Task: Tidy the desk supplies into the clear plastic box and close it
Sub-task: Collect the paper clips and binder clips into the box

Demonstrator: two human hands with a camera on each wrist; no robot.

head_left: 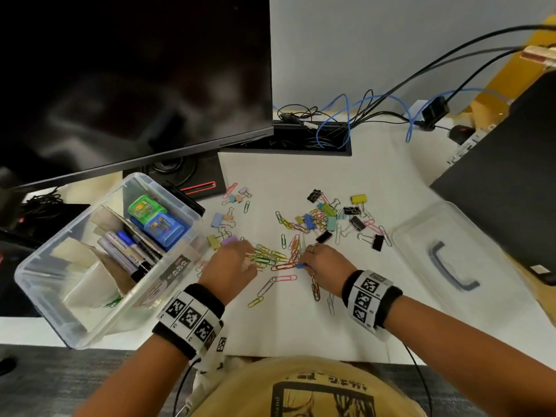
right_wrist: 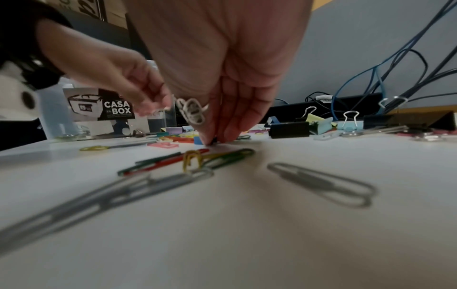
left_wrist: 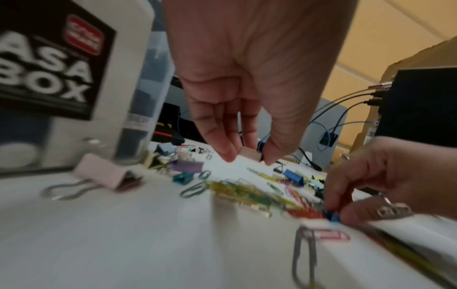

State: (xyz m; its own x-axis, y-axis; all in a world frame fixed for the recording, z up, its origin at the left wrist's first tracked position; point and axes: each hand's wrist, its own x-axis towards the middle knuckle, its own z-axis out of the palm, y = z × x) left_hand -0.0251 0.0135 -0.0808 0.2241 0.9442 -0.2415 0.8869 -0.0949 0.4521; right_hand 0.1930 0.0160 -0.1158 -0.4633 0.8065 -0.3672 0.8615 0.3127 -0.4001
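The clear plastic box [head_left: 99, 320] stands open at the left with markers and sharpeners inside. Coloured paper clips [head_left: 270, 257] and binder clips [head_left: 328, 218] lie scattered over the white desk. My left hand [head_left: 242, 258] hovers just right of the box and pinches a small beige binder clip [left_wrist: 251, 155] between fingers and thumb. My right hand [head_left: 304, 264] has its fingertips down on the desk and pinches a small blue clip [left_wrist: 331, 215]; that blue clip [right_wrist: 197, 140] shows beside the fingertips [right_wrist: 206, 136]. The box's lid [head_left: 451, 257] lies on the right.
A large monitor [head_left: 135, 85] and its stand stand behind the box. Cables [head_left: 346, 121] run along the back of the desk. A black case [head_left: 511, 191] sits at the far right behind the lid. A pink binder clip [left_wrist: 106, 176] lies against the box.
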